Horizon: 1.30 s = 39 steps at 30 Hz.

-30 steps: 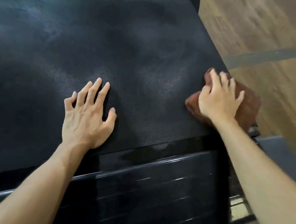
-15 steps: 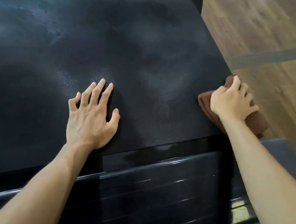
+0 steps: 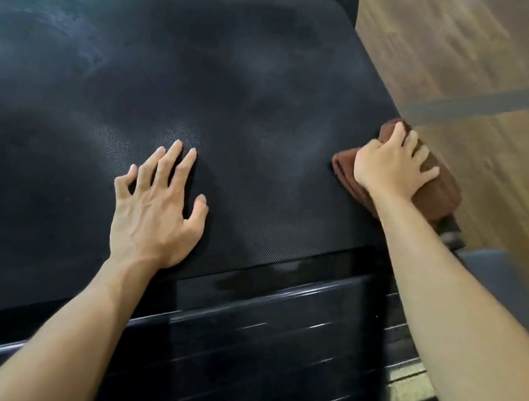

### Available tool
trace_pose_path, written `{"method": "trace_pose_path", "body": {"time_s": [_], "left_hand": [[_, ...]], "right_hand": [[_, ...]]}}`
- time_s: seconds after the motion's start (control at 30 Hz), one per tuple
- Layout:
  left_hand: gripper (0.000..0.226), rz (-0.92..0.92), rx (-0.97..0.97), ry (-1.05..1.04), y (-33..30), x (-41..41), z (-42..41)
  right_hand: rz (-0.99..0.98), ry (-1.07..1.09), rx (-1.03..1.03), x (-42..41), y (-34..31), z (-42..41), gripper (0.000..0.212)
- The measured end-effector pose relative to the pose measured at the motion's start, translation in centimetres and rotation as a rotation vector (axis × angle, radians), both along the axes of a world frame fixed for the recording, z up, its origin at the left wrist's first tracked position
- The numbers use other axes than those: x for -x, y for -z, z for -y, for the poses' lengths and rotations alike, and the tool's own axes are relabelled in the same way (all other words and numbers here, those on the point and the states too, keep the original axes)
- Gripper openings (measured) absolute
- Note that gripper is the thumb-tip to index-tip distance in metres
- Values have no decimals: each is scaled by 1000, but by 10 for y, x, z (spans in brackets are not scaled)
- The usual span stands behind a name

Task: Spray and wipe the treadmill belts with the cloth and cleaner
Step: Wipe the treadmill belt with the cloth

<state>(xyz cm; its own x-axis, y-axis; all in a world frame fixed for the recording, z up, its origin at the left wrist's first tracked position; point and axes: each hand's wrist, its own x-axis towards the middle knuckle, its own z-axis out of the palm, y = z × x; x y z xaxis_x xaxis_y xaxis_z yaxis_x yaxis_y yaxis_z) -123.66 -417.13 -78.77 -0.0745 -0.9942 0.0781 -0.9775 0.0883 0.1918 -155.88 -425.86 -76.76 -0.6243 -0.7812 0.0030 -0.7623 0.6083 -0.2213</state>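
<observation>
The person's right hand [image 3: 394,167] was pressed down on a folded brown cloth [image 3: 441,190], with the fingers bent over the top of it, so that grip had hold of the cloth. The cloth sat right at the edge of the black treadmill belt [image 3: 207,70], and part of it hung out past the edge on the far side of the right hand, over the wooden floor [image 3: 486,62]. The left hand [image 3: 156,207] lay flat on the belt, well apart from the cloth, with its fingers spread out and holding nothing. It looked like it was there to lean on. No cleaner bottle could be seen. I think the wiping was on its way but not done, because dull grey smears showed on the belt past both hands. What could go wrong? The cloth could slide off the edge and drop to the floor if the right hand pushed any further out. The belt could also roll under the left hand if the person leaned hard, and then that hand might slip. The far smears might get missed too.
</observation>
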Motion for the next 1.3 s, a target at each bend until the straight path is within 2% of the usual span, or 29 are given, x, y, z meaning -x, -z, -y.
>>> {"method": "trace_pose_path", "body": {"time_s": [0.07,0.17,0.23,0.3,0.37,0.43,0.5,0.57,0.63,0.7,0.77,0.83,0.87,0.93,1.03,1.1,1.2,1.3], "left_hand": [[74,0,-6,-1,0,0,0],[74,1,-7,-4,0,-1,0],[73,-8,-3,-3,0,-3,0],[74,-13,0,-2,0,-2,-1],[74,-6,2,-4,0,-1,0],[74,-6,-4,-3,1,-1,1],[74,1,-6,-5,1,-1,0],[74,2,-4,-7,0,-1,0],[74,1,-13,-2,0,-1,0],[74,11,-14,-3,-1,-1,0],[74,9,-21,-2,-3,-2,0],[74,5,-16,-2,-4,-1,-1],[74,4,-16,0,-4,-1,-1],[74,-5,-13,-2,-2,-1,0],[73,-2,-10,-2,-1,0,1],[73,4,-11,-2,0,0,1],[73,6,-10,-1,0,-1,1],[75,22,-13,-2,-1,-2,1]], "right_hand": [[44,-14,-5,-7,-5,43,61],[34,-397,-3,-38,-5,66,59],[9,-686,-9,-64,-4,39,59],[13,-830,7,-76,-2,-15,62],[-2,-765,47,-64,4,-59,65],[-46,-520,24,-36,6,-60,64],[-31,-281,-13,-17,0,-19,60],[12,-217,-21,-16,-7,33,59],[30,-344,-13,-36,-10,69,59],[-2,-586,-3,-76,-10,74,57],[9,-845,-9,-110,-6,38,59],[82,-979,-16,-109,-5,-17,63],[84,-974,2,-96,-2,-39,64],[5,-812,17,-59,3,-46,64],[-27,-482,-20,-34,-5,20,58],[11,-438,-26,-49,-11,66,57],[10,-696,2,-103,-12,83,55],[91,-1034,5,-126,-7,13,62]]}}
